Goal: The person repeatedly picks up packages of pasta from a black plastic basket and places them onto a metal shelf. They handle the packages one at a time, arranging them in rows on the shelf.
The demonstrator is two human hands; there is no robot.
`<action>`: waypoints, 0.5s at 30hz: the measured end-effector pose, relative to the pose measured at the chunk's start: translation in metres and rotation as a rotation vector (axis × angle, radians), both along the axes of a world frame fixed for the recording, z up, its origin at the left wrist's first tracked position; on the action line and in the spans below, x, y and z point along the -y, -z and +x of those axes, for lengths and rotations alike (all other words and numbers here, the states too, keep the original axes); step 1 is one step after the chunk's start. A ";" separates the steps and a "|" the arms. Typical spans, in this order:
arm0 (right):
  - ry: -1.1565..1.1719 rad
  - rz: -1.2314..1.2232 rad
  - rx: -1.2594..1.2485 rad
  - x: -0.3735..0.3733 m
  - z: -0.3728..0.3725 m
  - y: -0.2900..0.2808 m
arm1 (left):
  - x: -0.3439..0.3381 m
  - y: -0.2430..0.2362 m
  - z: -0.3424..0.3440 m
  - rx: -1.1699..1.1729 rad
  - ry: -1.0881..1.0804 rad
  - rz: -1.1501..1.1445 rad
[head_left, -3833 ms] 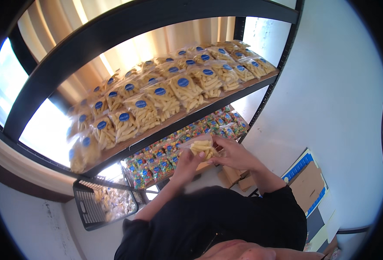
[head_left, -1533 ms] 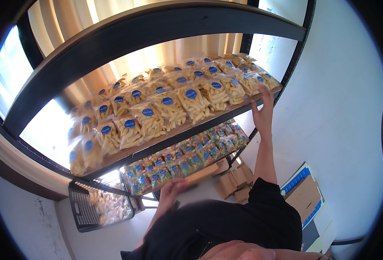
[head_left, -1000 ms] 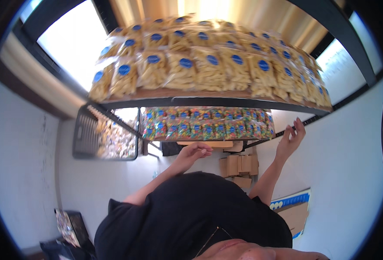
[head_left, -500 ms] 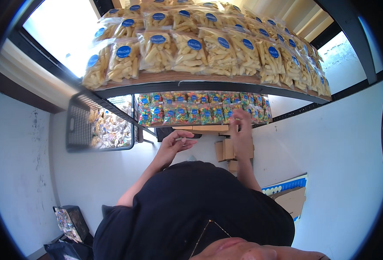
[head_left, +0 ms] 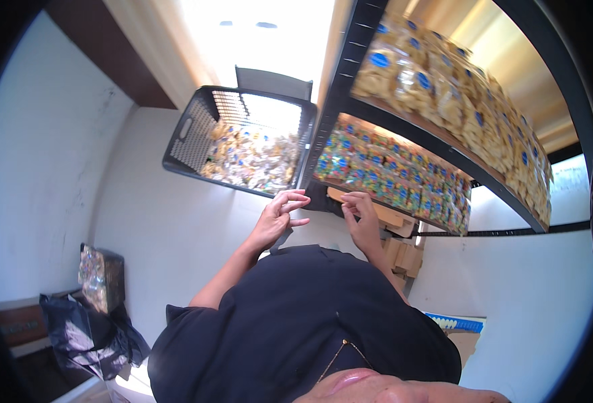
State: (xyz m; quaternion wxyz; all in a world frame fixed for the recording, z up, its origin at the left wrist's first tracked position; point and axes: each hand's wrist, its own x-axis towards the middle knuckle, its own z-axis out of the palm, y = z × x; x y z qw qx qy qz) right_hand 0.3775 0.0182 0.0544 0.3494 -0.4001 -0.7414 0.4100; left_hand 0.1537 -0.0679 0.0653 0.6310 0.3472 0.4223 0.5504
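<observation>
In front of my chest my left hand [head_left: 279, 220] is held up, fingers apart and nothing visible in them. It is nearest to a black plastic basket [head_left: 175, 144] filled with small clear packets [head_left: 253, 158]. A short way to the right is my right hand [head_left: 362, 219], its fingers loosely bent and apart, without anything visible in them. Beyond it, the lower shelf carries rows of clear bags of multicoloured snacks [head_left: 390, 171] with blue labels. Above those, pale stick-shaped snacks in clear bags [head_left: 437, 87] fill the upper shelf. Neither hand touches the bags or the basket.
A black metal shelf frame [head_left: 333, 87] rises ahead, its upper board [head_left: 457, 151] jutting out at the right. Cardboard boxes [head_left: 404, 255] sit under it. At the lower left are a black bag [head_left: 88, 342] and a dark container [head_left: 112, 275]. A chair back [head_left: 273, 82] stands behind the basket.
The view has turned left, so the shelves now lie to the right and the basket nearer the middle. My right hand has come down from before the lower shelf, nearer my left hand.
</observation>
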 end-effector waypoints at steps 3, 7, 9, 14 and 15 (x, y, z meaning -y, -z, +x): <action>-0.026 -0.013 0.007 0.010 -0.034 -0.001 | 0.025 0.007 -0.040 -0.011 -0.093 -0.042; -0.066 -0.038 0.030 0.029 -0.081 0.010 | 0.054 0.020 -0.086 0.018 -0.216 -0.075; -0.109 -0.063 0.045 0.038 -0.104 0.018 | 0.070 0.024 -0.108 -0.022 -0.261 -0.058; -0.296 0.008 0.092 0.057 -0.152 0.029 | 0.102 0.031 -0.150 -0.079 -0.398 -0.101; -0.322 0.022 0.108 0.057 -0.159 0.030 | 0.107 0.033 -0.156 -0.046 -0.411 -0.105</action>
